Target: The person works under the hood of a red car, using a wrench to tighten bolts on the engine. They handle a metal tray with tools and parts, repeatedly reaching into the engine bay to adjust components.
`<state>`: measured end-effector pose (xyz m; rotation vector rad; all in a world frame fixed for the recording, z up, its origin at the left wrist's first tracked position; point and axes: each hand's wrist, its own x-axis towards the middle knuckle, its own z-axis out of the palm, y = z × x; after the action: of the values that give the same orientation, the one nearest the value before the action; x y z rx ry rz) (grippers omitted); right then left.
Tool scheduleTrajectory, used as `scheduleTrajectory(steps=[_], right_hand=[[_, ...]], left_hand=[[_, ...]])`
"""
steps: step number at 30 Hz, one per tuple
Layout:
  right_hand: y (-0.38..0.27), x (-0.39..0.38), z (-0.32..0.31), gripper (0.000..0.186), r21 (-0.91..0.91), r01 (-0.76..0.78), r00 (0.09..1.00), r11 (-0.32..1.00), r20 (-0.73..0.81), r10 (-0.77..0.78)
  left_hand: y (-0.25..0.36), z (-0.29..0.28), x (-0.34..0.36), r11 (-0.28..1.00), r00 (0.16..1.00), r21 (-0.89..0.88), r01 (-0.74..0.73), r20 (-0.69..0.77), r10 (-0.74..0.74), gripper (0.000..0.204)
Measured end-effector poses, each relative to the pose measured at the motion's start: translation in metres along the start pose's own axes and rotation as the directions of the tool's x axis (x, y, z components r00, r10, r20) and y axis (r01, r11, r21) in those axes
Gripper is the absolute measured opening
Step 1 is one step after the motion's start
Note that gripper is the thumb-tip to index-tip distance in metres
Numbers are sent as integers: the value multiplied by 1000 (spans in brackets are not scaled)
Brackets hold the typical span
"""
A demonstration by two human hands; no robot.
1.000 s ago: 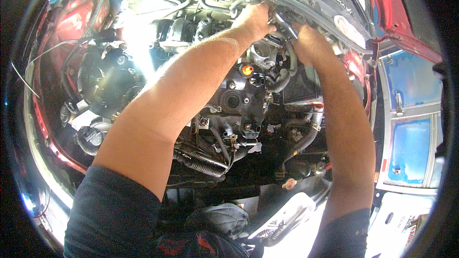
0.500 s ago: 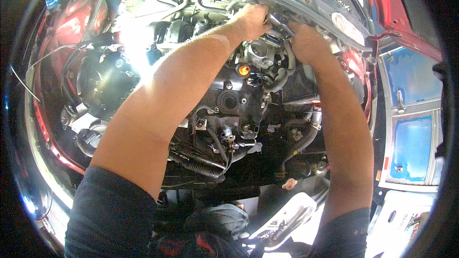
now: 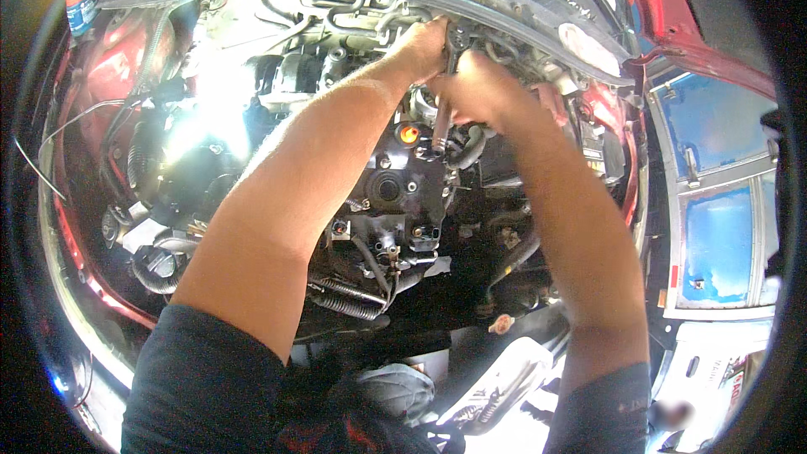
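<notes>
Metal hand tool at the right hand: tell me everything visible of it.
The metal hand tool is long, slim and silvery, with a widened head at its upper end beside the left hand. It slants slightly, running down the picture over the engine. The blurred right hand is against its middle, hiding part; how firmly it grips is unclear.

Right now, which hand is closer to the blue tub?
Left. The left hand is well right of the tub; the right hand is even farther right.

The right grip [image 3: 483,92] holds a metal wrench [image 3: 442,122]
</notes>
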<state>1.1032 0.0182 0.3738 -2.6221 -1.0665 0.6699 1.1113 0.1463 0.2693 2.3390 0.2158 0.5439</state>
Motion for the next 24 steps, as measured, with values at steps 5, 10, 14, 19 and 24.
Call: scheduleTrajectory(steps=[5,10,14,19,24], right_hand=[[25,11,6,28,-567,-240,962,788,-250,113],[29,17,13,29,-476,19,999,879,-23,-34],[36,15,3,26,-612,-88,977,786,-205,-50],[39,11,9,24,-622,107,990,776,-3,-139],[46,10,-6,28,-680,59,986,731,-73,-148]], left_hand=[[-7,-6,-3,995,994,-68,-71,78,76,46],[-10,-2,-1,987,986,-8,-158,-48,158,50],[-2,3,-1,992,990,6,-123,74,122,51],[1,-4,3,981,981,45,-186,67,183,50],[-4,-6,1,997,984,-56,-60,165,68,48]])
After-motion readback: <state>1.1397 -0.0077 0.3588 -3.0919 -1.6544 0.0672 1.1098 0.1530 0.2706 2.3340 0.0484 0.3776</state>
